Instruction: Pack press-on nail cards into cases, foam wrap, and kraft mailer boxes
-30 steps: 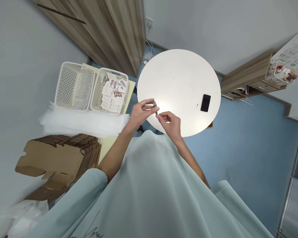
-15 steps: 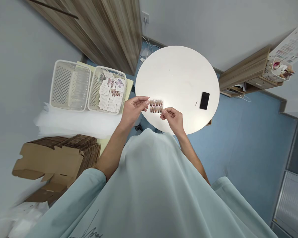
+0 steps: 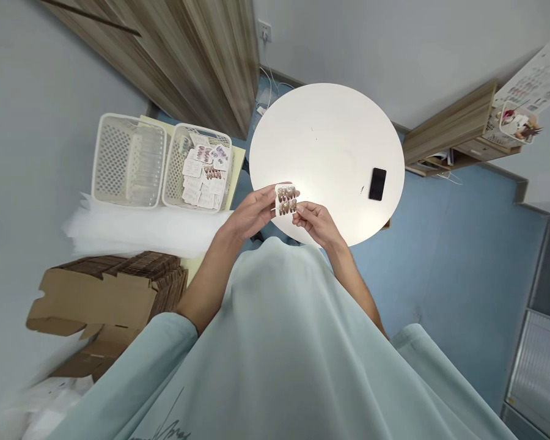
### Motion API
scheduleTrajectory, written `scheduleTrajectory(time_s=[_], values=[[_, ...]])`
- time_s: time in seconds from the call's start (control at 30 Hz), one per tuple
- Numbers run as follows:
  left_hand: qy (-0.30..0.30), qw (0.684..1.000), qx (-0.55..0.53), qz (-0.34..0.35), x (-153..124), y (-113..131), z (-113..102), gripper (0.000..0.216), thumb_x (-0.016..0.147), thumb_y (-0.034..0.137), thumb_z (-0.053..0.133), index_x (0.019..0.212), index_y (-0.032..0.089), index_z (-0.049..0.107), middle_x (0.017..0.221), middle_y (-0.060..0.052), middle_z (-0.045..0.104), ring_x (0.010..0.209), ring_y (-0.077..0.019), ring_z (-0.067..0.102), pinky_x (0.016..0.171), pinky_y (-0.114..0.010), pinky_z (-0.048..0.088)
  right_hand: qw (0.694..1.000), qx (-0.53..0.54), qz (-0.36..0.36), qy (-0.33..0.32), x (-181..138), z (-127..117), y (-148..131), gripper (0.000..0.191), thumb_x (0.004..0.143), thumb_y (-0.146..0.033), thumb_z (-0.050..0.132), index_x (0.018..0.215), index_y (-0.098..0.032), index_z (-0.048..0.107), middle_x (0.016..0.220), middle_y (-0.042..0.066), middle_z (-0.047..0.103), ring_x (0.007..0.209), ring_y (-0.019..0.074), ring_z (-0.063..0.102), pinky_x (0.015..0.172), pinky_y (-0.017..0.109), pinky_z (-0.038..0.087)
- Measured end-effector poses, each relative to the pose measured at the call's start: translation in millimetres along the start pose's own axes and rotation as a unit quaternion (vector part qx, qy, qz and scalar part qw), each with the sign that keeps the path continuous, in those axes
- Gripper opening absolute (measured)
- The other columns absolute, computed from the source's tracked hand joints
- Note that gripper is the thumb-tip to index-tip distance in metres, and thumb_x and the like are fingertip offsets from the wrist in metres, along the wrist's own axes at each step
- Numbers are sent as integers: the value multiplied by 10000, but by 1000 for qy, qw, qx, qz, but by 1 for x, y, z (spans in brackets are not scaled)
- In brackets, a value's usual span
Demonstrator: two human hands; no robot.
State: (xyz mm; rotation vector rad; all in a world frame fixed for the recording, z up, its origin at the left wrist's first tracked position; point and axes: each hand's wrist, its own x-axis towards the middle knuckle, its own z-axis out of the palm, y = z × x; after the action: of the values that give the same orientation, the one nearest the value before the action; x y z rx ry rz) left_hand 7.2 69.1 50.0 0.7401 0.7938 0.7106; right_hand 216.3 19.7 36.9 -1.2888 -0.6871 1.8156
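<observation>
The left hand (image 3: 252, 214) and right hand (image 3: 319, 223) pinch a nail card (image 3: 286, 200); slackening could drop it past the desk (image 3: 332, 140) edge beneath.

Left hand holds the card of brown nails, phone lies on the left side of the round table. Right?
Not quite: in the head view the phone lies on the right side of the round table. The left hand does hold the card of brown nails.
</observation>
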Motion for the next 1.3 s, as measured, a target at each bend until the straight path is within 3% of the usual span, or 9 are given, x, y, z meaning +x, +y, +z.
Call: scheduleTrajectory(time_s=[0.17,0.27,0.47,0.6,0.73,0.93,1.1,1.3], values=[[113,992,47,30,-1,-8,2,741,802,679,982,1349,205,820,1366,-185,829,1339,-358,766,1126,-485,630,986,-77,-86,117,-6,12,-3,580,764,-782,951,943,-255,786,902,26,791,825,191,745,840,368,661],[176,978,99,48,0,-12,6,768,769,668,994,1347,200,804,1399,-182,810,1336,-356,761,1107,-475,640,971,-148,-130,139,-15,26,-6,486,810,-708,951,954,-276,784,937,27,793,852,208,735,882,395,667],[211,958,174,83,-3,-19,11,753,783,676,967,1340,200,791,1396,-165,803,1301,-351,769,1074,-456,651,938,-240,-183,171,-19,36,-1,307,937,-584,849,913,-293,754,918,26,779,823,215,709,877,414,662],[239,950,175,98,-8,-23,4,657,830,753,908,1182,204,825,1129,-117,849,1053,-281,808,939,-416,674,942,-222,-168,185,-14,18,2,340,923,-605,847,911,-282,742,933,32,783,855,221,733,876,409,660],[229,951,181,101,-12,-20,-1,624,807,767,928,1061,207,822,935,-73,817,849,-227,769,843,-389,660,964,-179,-132,148,-11,5,6,471,861,-716,882,914,-272,734,921,21,769,824,202,734,877,394,654],[217,943,221,121,-14,-16,3,539,869,748,876,1048,246,797,902,-40,775,829,-204,723,822,-360,621,959,-188,-148,150,-13,4,12,471,890,-739,857,935,-284,740,956,16,753,898,197,709,892,359,631],[195,955,199,100,-17,-16,9,602,889,798,841,1060,226,766,938,-69,795,798,-202,753,799,-363,610,967,-167,-131,140,-16,1,11,503,917,-788,815,1017,-302,740,817,-22,707,789,180,704,818,344,627],[194,958,194,82,-22,-14,11,592,862,773,885,1023,215,773,951,-82,813,838,-231,790,827,-384,633,975,-99,-144,138,-15,-4,9,530,842,-765,906,1016,-279,787,940,28,811,928,213,789,979,417,671]])
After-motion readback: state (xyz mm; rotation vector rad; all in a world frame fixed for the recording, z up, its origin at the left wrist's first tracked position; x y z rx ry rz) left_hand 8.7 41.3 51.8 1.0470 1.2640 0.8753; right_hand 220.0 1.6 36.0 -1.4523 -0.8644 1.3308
